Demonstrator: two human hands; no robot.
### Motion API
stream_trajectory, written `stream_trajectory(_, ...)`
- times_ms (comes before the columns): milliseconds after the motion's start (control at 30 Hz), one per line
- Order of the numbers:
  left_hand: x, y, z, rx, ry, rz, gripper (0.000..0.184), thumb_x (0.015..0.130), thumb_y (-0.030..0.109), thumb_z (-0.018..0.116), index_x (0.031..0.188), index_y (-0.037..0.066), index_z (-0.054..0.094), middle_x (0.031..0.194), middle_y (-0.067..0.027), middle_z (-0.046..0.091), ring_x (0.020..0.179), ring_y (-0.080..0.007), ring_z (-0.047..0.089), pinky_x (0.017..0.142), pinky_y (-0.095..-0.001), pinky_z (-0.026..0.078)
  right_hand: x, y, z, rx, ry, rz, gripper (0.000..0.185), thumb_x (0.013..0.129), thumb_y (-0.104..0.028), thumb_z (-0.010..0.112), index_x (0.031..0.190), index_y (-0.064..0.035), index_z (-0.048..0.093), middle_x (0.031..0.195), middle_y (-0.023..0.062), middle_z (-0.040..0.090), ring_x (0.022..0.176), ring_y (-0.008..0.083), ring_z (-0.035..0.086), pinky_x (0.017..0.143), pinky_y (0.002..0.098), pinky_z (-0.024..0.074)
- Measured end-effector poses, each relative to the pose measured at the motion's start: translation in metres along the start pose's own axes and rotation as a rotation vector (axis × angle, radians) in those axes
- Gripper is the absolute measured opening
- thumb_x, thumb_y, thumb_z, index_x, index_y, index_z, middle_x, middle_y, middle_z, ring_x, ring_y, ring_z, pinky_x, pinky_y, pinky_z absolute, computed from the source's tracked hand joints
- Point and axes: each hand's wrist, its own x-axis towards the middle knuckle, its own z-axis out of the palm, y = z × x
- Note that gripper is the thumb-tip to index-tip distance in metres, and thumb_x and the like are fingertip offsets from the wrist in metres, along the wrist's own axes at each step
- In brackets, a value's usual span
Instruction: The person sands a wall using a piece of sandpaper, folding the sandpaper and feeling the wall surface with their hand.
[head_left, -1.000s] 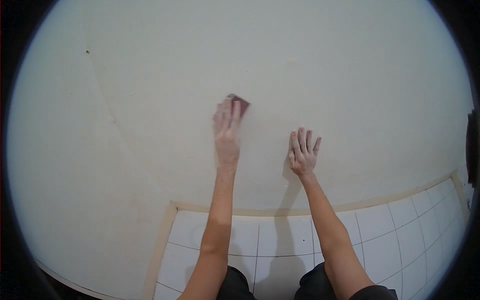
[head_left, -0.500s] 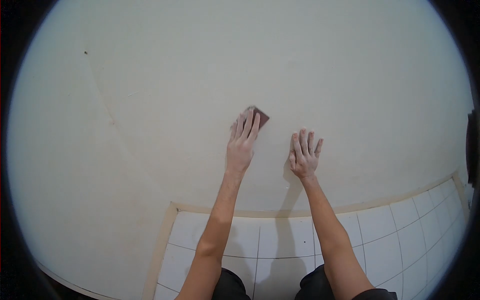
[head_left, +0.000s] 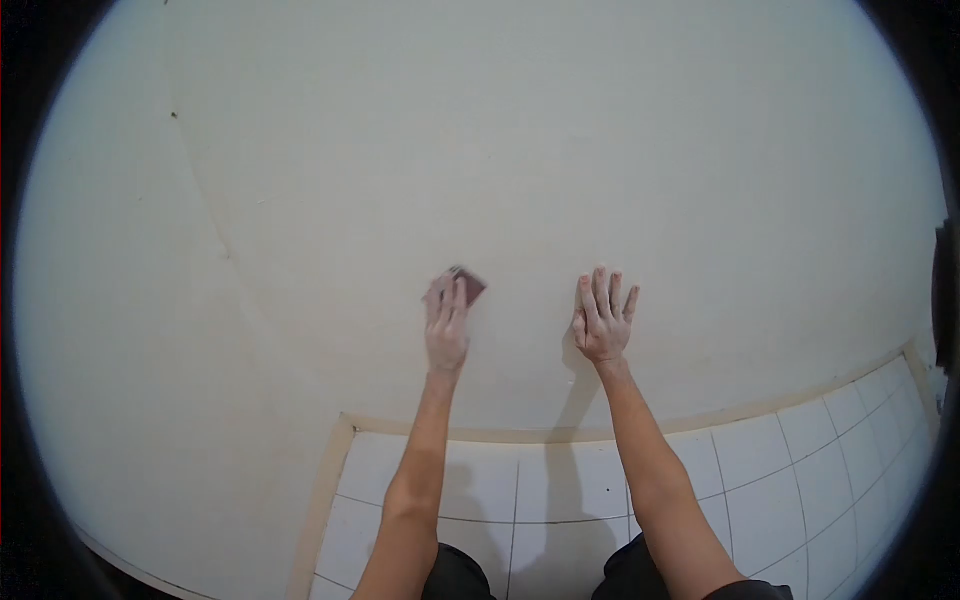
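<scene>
The left hand [head_left: 446, 340] holds a dark reddish-brown sheet [head_left: 473, 287] against the pale wall [head_left: 540, 150], its fingers lying close together over the sheet's left part while a corner juts out to their right. That hand is slightly blurred, and the thumb's grip cannot be made out. To the right, well apart from the sheet, the right hand [head_left: 603, 325] rests on the wall, opened wide with fingers spread and whitish, holding nothing. Nearer lie a beige border strip [head_left: 510, 437] and white floor tiles [head_left: 585, 475].
</scene>
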Motion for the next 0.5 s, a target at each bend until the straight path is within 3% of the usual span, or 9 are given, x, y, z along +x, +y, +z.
stream_trajectory(133, 0.093, 0.053, -0.032, -0.039, -0.076, -0.121, 0.082, 0.079, -0.02, 0.047, 0.156, 0.008, 0.042, 0.163, -0.0147, 0.038, 0.149, -0.0441, 0.035, 0.119, -0.0557, 0.038, 0.0, -0.017, 0.006, 0.011, -0.023, 0.009, 0.06, 0.098, -0.031, 0.042, 0.158, -0.0202, 0.044, 0.165, 0.0051, 0.04, 0.157, 0.0298, 0.026, 0.128, 0.0586, 0.0068)
stream_trajectory(200, 0.092, 0.035, -0.043, -0.054, -0.046, -0.164, 0.083, 0.079, -0.021, 0.047, 0.157, 0.008, 0.041, 0.164, -0.0157, 0.036, 0.151, -0.0449, 0.031, 0.122, -0.056, 0.032, 0.0, -0.03, 0.011, -0.025, -0.045, -0.005, 0.06, 0.099, -0.031, 0.041, 0.158, -0.0207, 0.044, 0.165, 0.0043, 0.039, 0.157, 0.0293, 0.025, 0.128, 0.0583, 0.0065)
stream_trajectory(267, 0.077, 0.02, -0.05, -0.087, 0.002, -0.217, 0.086, 0.076, -0.022, 0.044, 0.157, 0.006, 0.04, 0.164, -0.0183, 0.035, 0.152, -0.0465, 0.027, 0.124, -0.0542, 0.029, -0.003, -0.037, 0.011, -0.028, -0.072, -0.003, 0.06, 0.099, -0.032, 0.041, 0.158, -0.0212, 0.044, 0.165, 0.0036, 0.038, 0.157, 0.029, 0.023, 0.128, 0.0581, 0.0061)
stream_trajectory(367, 0.013, -0.012, -0.027, 0.002, 0.119, -0.274, 0.082, 0.077, -0.019, 0.049, 0.155, 0.004, 0.043, 0.162, -0.0188, 0.039, 0.149, -0.0454, 0.035, 0.119, -0.0542, 0.038, -0.002, -0.025, 0.008, -0.007, -0.095, 0.007, 0.06, 0.099, -0.032, 0.04, 0.158, -0.0219, 0.043, 0.166, 0.0031, 0.038, 0.158, 0.0287, 0.022, 0.128, 0.058, 0.0055)
stream_trajectory(433, -0.048, -0.035, 0.0, 0.087, 0.061, -0.128, 0.077, 0.078, -0.017, 0.05, 0.152, 0.001, 0.046, 0.159, -0.0207, 0.043, 0.147, -0.0462, 0.038, 0.118, -0.0558, 0.039, -0.005, -0.018, 0.007, -0.013, -0.098, 0.003, 0.06, 0.099, -0.032, 0.041, 0.158, -0.0222, 0.043, 0.166, 0.003, 0.037, 0.158, 0.0286, 0.021, 0.128, 0.0579, 0.0052)
stream_trajectory(500, -0.046, -0.028, -0.005, 0.088, 0.01, -0.035, 0.073, 0.08, -0.016, 0.051, 0.151, 0.001, 0.048, 0.157, -0.0208, 0.046, 0.145, -0.0462, 0.04, 0.116, -0.057, 0.04, -0.009, -0.015, 0.004, -0.01, -0.098, 0.002, 0.06, 0.099, -0.032, 0.041, 0.158, -0.0225, 0.043, 0.166, 0.0031, 0.037, 0.158, 0.0286, 0.022, 0.128, 0.058, 0.0055)
